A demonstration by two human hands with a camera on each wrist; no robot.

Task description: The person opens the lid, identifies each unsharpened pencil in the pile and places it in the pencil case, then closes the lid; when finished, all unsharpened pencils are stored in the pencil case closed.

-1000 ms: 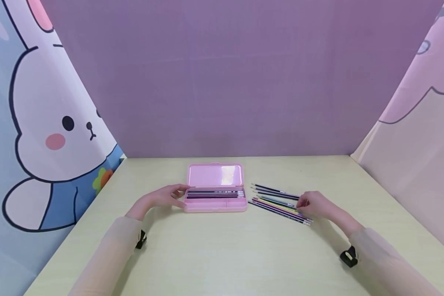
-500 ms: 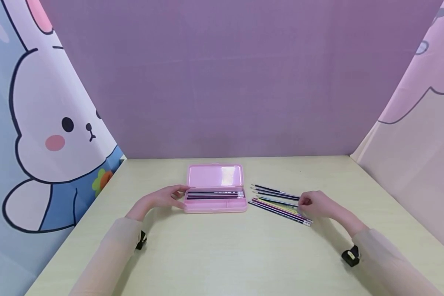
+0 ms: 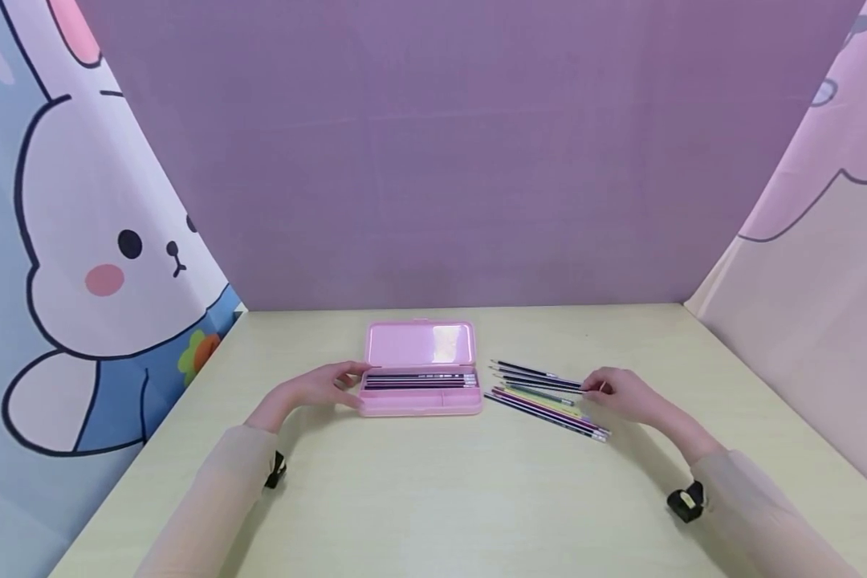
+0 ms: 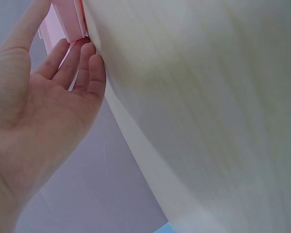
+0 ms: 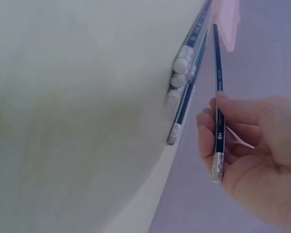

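A pink pencil case (image 3: 405,401) lies with its lid (image 3: 405,343) raised, several dark pencils (image 3: 419,381) in its rear compartment. My left hand (image 3: 323,384) holds the case's left end, thumb towards the front corner and fingers at the back; in the left wrist view the fingertips of that hand (image 4: 58,107) meet the pink end. To the right, my right hand (image 3: 621,392) pinches a dark pencil (image 5: 219,77) marked HB between thumb and fingers, near its eraser end. Several more pencils (image 3: 549,415), dark, purplish, yellow and green, lie fanned beside the case.
A pale wooden table (image 3: 433,498) carries everything. Behind it rises a purple backdrop (image 3: 433,160). Cloth with a rabbit print (image 3: 79,241) hangs at the left, and pink and cream cloth (image 3: 824,305) at the right. Black straps show at both sleeves.
My right hand has shifted slightly backward, and the dark pencil in its pinch has moved away from the green one towards the rear pencils. The left hand and the case look unchanged.
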